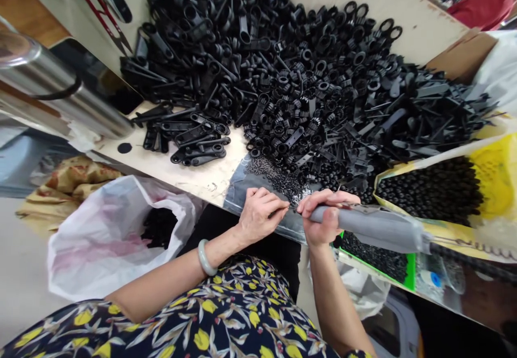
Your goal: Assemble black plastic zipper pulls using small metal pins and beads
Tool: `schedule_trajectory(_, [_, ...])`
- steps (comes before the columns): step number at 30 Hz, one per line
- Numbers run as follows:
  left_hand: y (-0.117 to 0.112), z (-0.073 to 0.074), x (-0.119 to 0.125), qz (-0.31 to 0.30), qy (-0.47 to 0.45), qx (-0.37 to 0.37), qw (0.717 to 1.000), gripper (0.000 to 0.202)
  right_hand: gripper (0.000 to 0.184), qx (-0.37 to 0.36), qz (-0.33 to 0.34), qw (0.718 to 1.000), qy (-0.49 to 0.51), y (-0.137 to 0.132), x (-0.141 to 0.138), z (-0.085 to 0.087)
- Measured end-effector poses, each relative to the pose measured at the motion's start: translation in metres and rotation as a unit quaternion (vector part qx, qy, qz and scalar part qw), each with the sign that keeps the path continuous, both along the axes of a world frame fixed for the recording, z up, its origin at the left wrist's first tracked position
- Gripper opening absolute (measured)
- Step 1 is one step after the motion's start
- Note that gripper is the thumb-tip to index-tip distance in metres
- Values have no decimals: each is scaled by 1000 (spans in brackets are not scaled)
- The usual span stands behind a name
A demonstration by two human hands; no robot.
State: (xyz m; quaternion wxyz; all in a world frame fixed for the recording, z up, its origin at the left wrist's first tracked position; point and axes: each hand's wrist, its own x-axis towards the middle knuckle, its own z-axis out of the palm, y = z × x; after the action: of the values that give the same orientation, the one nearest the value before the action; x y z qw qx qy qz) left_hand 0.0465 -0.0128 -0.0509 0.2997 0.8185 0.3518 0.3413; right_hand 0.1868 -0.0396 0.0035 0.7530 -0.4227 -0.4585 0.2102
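A sprawling heap of black moulded plastic loop-ended parts (307, 78) rises just beyond both hands on a pale wooden workbench (202, 175), and a knock from a wrist could send its loose near edge sliding down over them. To the right of the hands, a yellow-lined tray of small black pieces (428, 185) sits close enough that a careless sweep of the tool's body could catch and spill it. The right hand (325, 215) wraps firmly around a fat grey cylindrical handheld tool (375, 227), whose thick dark cord (468, 249) trails away to the right and could snag on the tray. The left hand (262, 215) curls narrowly just beside the tool's thin tip, so a slip could jab its fingers (278, 202); whether they pinch a small part there is too small to tell. Left of that hand, a white plastic bag (97, 245) holds black pieces. Below the right hand lies a green-edged tray of black bits (375, 258). Just ahead of the left hand, fine black crumbs (270, 177) cover a grey sheet.
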Motion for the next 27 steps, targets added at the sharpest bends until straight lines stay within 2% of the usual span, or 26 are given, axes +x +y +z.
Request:
schedule_trajectory(11, [-1,2,0,3,13,7,1000,15,22,20,26,999,9,3,-4,-4])
schedule_trajectory(18, [-2,0,0,3,13,8,1000,17,24,19,15,1000,-3,0,-6,3])
schedule_trajectory(27, [-1,4,0,6,8,9,1000,11,26,0,5,1000,-5,2,-6,-5])
